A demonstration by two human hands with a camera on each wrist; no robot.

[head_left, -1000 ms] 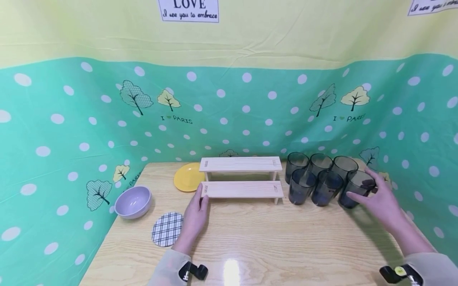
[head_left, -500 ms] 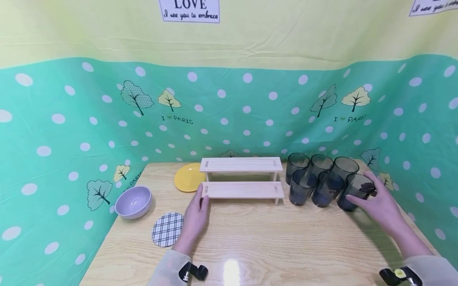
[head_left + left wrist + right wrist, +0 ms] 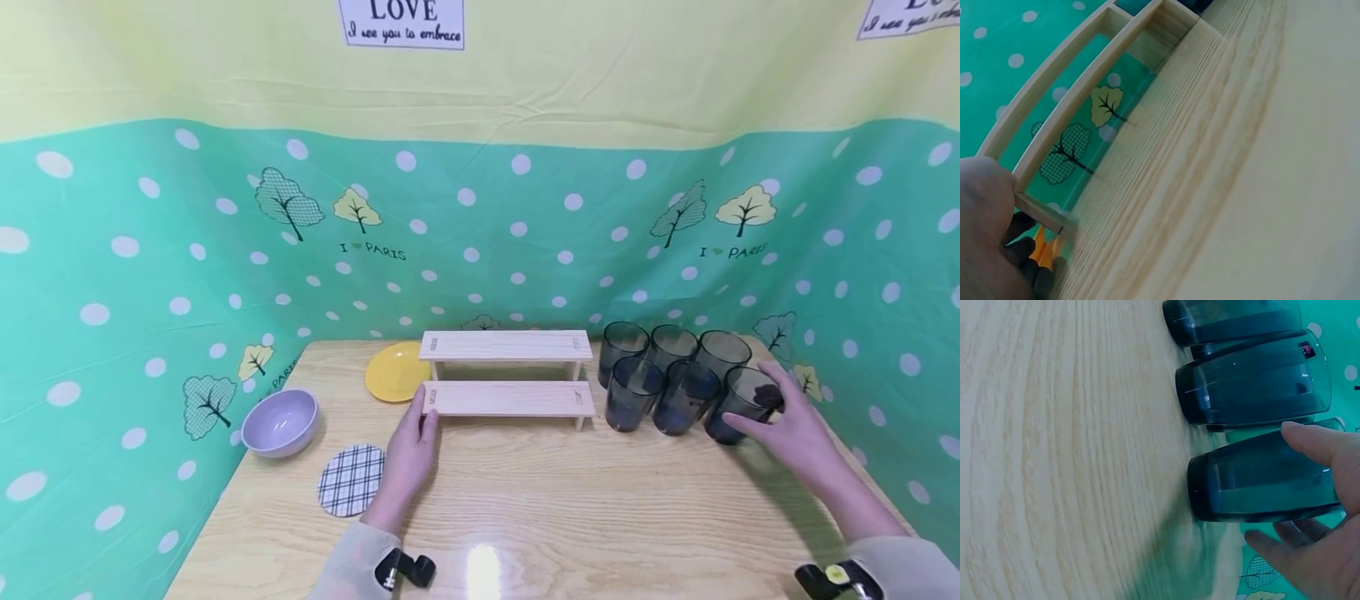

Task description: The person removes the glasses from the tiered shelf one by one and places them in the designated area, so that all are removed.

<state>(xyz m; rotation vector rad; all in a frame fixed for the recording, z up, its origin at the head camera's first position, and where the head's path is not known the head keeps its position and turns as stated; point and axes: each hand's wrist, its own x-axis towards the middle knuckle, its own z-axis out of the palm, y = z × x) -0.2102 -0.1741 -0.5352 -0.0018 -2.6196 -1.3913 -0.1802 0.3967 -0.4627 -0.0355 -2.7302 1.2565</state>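
Observation:
My left hand (image 3: 412, 446) holds the left end of the lower tier of a pale two-step wooden shelf (image 3: 510, 398). In the left wrist view, the thumb lies at the shelf's end post, with the fingers behind it. At the right, my right hand (image 3: 798, 433) grips a dark tinted drinking glass (image 3: 735, 404), the front right one of a group. The right wrist view shows the thumb on one side of this upright glass (image 3: 1260, 481) and curled fingers on the other. Beside it stands another dark glass (image 3: 1254, 387), with a small gap at the base.
Several more dark glasses (image 3: 633, 387) stand in two rows right of the shelf. A yellow plate (image 3: 396, 372), a purple bowl (image 3: 280, 423) and a checked round coaster (image 3: 351, 481) are on the left of the wooden table (image 3: 570, 500). Patterned cloth (image 3: 517, 242) hangs behind.
My right hand and the glass in its grip have shifted slightly left, toward the neighbouring glasses. The left hand and the shelf look unchanged.

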